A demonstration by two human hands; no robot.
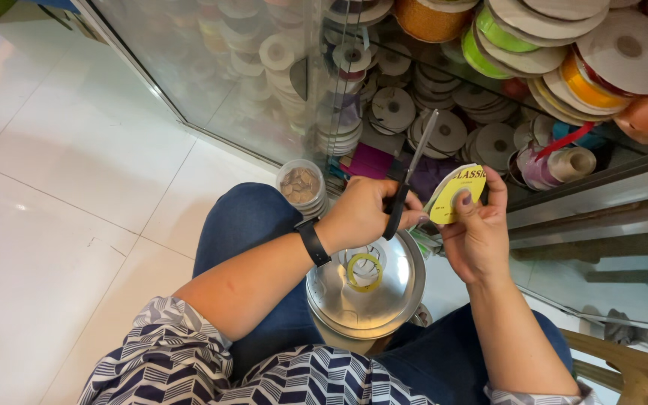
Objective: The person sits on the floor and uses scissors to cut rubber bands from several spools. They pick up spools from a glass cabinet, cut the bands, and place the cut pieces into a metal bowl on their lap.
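- White floor tiles (76, 172) fill the left of the frame; a glass display case (264, 75) packed with ribbon spools (391, 109) runs across the top.
- Yellow-labelled spool (455, 196), centre right: pinched in the right hand (478, 236), thumb on its face.
- Scissors (408, 176), centre: gripped by the left hand (358, 214), black handles in the closed fingers, blades up and just beside the spool.
- Step, as judged: cutting from the spool; blades need to meet the strand, which is too fine to see.
- Round metal tin lid (395, 296), lower centre, on the lap, with a yellow ring (365, 271) lying on it.
- Clear jar (301, 184) stands on the floor beside the knee.
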